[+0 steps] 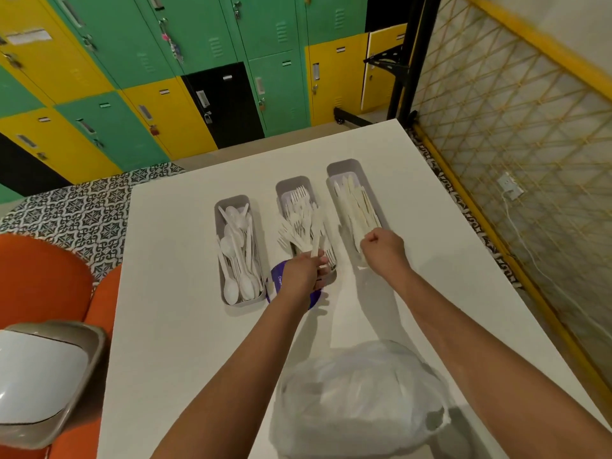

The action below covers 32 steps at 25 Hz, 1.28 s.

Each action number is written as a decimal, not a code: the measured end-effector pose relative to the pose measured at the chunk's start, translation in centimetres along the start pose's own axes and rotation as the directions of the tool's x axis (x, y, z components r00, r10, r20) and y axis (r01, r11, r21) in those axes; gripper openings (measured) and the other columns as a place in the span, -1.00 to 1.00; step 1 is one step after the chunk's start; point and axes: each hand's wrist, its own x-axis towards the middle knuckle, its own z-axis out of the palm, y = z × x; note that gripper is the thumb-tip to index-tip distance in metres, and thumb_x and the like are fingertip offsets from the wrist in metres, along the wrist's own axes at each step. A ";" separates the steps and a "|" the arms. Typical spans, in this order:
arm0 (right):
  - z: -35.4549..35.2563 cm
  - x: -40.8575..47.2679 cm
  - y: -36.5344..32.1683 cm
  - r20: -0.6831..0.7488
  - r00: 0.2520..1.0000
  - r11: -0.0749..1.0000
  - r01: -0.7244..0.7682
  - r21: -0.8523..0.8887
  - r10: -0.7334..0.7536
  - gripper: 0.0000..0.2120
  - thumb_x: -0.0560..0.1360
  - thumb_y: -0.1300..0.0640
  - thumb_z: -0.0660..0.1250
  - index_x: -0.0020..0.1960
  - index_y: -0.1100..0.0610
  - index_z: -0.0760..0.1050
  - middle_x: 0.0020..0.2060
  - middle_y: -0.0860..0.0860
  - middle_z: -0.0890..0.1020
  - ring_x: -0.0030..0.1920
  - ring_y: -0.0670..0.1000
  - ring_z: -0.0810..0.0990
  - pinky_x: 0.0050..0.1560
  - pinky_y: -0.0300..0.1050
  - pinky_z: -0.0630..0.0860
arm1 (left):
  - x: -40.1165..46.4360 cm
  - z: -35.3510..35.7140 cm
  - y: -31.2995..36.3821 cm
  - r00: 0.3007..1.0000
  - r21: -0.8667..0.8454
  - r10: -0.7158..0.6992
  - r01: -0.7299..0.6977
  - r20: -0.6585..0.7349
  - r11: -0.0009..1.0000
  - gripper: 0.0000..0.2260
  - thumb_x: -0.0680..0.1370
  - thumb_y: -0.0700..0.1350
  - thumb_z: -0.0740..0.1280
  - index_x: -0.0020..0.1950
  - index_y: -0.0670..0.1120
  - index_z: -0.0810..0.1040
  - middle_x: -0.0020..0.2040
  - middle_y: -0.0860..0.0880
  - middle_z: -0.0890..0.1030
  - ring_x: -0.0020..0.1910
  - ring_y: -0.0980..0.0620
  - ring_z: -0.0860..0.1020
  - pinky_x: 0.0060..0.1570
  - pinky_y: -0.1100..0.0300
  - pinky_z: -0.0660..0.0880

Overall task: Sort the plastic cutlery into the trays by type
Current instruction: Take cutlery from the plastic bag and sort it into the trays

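Note:
Three grey trays stand side by side on the white table [185,326]. The left tray [221,260] holds white spoons, the middle tray [293,183] white forks, the right tray [344,165] cream knives. My left hand [303,271] grips a bunch of white forks [299,231] fanned out over the near end of the middle tray. My right hand [382,248] is curled over the near end of the right tray; whether its fingers hold a knife is hidden.
A purple-edged item [275,279] lies under my left wrist. A crumpled clear plastic bag [357,395] sits on the table's near side. An orange seat [43,279] and a white-and-grey bin [43,376] are at left. A yellow mesh fence [516,127] runs along the right.

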 end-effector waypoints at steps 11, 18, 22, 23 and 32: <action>-2.1 4.9 2.0 -0.032 0.999 0.972 -0.051 -0.229 0.044 -0.78 0.47 0.24 0.15 -0.34 0.08 0.34 -0.28 0.03 0.52 -0.27 0.07 0.47 -0.42 -0.22 0.29 | 3.1 5.9 1.1 0.985 0.273 0.080 -0.121 0.154 0.954 -0.88 0.51 -0.40 0.19 -0.12 -0.22 0.45 -0.31 -0.11 0.56 -0.55 0.17 0.55 -0.12 0.07 0.58; -1.8 6.1 1.9 -0.035 0.999 0.949 -0.009 -0.316 -0.003 -0.83 0.47 0.03 0.28 -0.23 0.11 0.43 -0.28 0.01 0.55 -0.23 0.07 0.52 -0.30 -0.18 0.34 | 5.1 7.9 1.9 0.969 0.412 0.198 -0.242 0.148 0.878 -0.96 0.50 -0.28 0.32 -0.08 -0.17 0.53 -0.28 -0.09 0.68 -0.01 -0.15 0.64 0.13 -0.09 0.54; -2.2 5.1 2.4 -0.083 0.996 0.955 -0.011 -0.298 -0.014 -0.80 0.47 -0.02 0.29 -0.15 0.12 0.46 -0.27 0.01 0.58 -0.24 0.07 0.54 -0.31 -0.18 0.34 | 4.3 7.3 1.8 0.920 0.589 0.319 -0.391 0.228 0.707 -0.52 0.58 -0.03 0.25 0.43 -0.23 0.32 0.22 -0.16 0.57 0.26 -0.08 0.50 0.31 0.13 0.38; -2.3 4.6 2.6 -0.087 0.996 0.959 -0.011 -0.282 -0.014 -0.82 0.48 0.00 0.28 -0.15 0.12 0.47 -0.27 0.02 0.59 -0.24 0.08 0.54 -0.31 -0.18 0.34 | 4.0 7.0 1.7 0.912 0.581 0.345 -0.409 0.224 0.704 -0.56 0.58 -0.06 0.25 0.41 -0.21 0.35 0.25 -0.15 0.55 0.24 -0.05 0.50 0.24 0.21 0.40; -2.2 -2.7 5.0 -0.029 0.995 0.986 0.090 -0.138 -0.095 -0.90 0.52 0.10 0.24 -0.14 0.09 0.47 -0.42 -0.07 0.45 -0.38 -0.04 0.43 -0.37 -0.23 0.35 | -2.5 1.0 -3.0 0.889 0.380 0.338 -0.442 0.310 0.813 -0.79 0.57 -0.22 0.21 0.18 -0.17 0.52 -0.08 -0.07 0.58 -0.06 -0.01 0.60 -0.12 0.21 0.55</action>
